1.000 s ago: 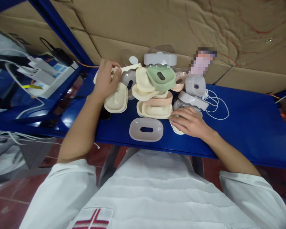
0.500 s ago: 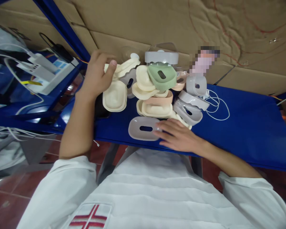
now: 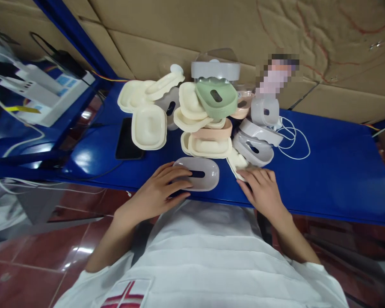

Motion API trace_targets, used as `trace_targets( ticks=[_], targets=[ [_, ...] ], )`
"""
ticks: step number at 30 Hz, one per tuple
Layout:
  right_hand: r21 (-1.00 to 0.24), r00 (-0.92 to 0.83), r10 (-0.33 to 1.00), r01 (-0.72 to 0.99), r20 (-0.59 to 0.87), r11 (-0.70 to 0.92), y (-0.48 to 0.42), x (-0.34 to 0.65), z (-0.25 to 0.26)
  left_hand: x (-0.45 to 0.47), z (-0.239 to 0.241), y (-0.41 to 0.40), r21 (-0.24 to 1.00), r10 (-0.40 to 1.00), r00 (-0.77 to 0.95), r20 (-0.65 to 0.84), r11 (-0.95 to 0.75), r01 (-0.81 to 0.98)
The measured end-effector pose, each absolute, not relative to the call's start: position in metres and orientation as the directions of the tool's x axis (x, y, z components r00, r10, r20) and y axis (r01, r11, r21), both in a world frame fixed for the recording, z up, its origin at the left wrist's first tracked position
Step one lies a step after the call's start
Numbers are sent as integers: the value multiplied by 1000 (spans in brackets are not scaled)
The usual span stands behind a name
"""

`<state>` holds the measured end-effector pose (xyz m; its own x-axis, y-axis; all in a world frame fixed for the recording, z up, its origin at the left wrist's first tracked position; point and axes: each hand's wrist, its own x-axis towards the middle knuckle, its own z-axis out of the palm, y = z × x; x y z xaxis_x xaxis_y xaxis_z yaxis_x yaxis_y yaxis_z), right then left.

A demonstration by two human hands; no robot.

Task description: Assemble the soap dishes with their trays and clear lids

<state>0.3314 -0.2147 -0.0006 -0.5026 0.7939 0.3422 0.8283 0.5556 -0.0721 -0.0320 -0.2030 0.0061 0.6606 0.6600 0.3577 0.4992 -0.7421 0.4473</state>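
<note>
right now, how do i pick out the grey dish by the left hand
On the blue table, look to the front edge, nearest the white shirt. There, the left hand reaches over one end of a glossy grey oval dish. Its dark middle slot sets it apart from the cream dishes, and its place near the edge from the other slotted grey dishes.

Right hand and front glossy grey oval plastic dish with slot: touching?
Apart. The head view shows blue tabletop between the right hand and the grey oval dish.
</note>
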Motion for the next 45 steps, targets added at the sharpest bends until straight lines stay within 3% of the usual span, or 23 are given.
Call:
trace_targets(
  ticks=[4, 9, 15, 22, 26, 35, 42, 45],
  targets=[
    [-271, -446, 839, 804, 312, 529, -236, 345, -2, -32, -1, -196, 518, 661, 597, 455, -742, 426],
    [-377, -386, 877, 796, 287, 474, -254, 365, 0, -28, -6, -189, 522, 659, 519, 545, -751, 404],
    [-533, -461, 831, 639, 312, 555, -252, 351, -11, -15, -6, -197, 486, 634, 460, 622, -773, 407],
    [-468, -306, 754, 633, 581, 617, -249, 326, -18, 22, -6, -203, 373, 566, 514, 645, -820, 434],
    [-351, -482, 728, 656, 487, 668, -244, 324, -13, 34, -9, -197, 347, 522, 569, 635, -851, 394],
    [-368, -398, 706, 646, 586, 669, -244, 322, -8, 35, -12, -194, 369, 533, 593, 604, -846, 385],
    [-363, -455, 796, 719, 400, 593, -238, 321, -7, 37, -13, -191, 340, 551, 652, 521, -834, 434],
    [-314, -489, 774, 720, 403, 619, -238, 319, -9, 37, -13, -192, 330, 553, 650, 521, -833, 444]
  ],
)
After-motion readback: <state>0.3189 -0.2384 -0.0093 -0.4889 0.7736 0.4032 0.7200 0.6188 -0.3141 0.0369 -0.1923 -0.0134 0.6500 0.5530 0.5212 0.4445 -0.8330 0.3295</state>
